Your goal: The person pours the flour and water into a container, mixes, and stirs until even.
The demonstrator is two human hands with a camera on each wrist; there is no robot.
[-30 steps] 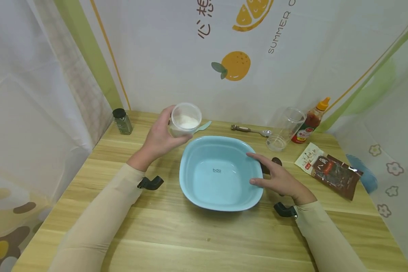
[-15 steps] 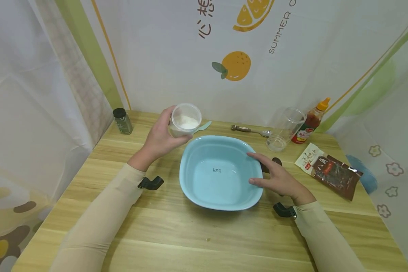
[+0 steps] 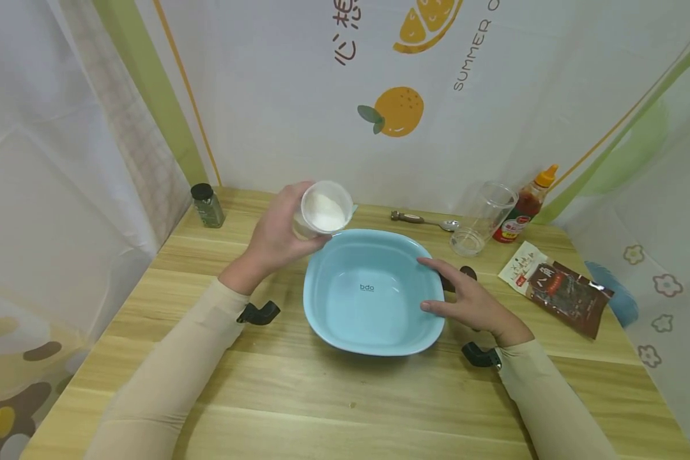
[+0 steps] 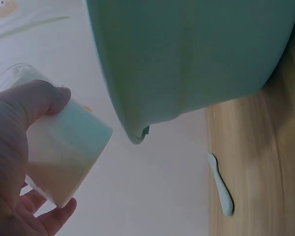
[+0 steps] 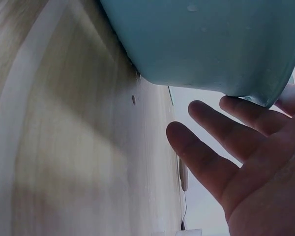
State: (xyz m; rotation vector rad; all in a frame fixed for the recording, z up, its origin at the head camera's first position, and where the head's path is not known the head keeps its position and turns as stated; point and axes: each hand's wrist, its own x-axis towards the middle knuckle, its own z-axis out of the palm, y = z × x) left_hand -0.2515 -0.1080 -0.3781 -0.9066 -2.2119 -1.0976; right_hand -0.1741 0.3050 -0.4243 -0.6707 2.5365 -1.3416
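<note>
The left arm point(image 3: 161, 377) and right arm point(image 3: 552, 396), both sleeved, reach forward, angled inward. The left hand point(image 3: 278, 230) is raised, thumb and fingers bent in a grip. The right hand point(image 3: 474, 303) points inward, thumb and forefinger apart, the other fingers spread and nearly straight.

Kitchen-like nook, fruit-print curtain point(image 3: 276, 115), wooden table point(image 3: 299, 402), sauce bottle point(image 3: 524, 207), seasoning jar point(image 3: 208, 207)

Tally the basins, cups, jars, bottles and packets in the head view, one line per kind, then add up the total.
Basin: 1
Cups: 2 (held cup, standing cup)
Jar: 1
Bottle: 1
Packet: 1
Total: 6
</note>
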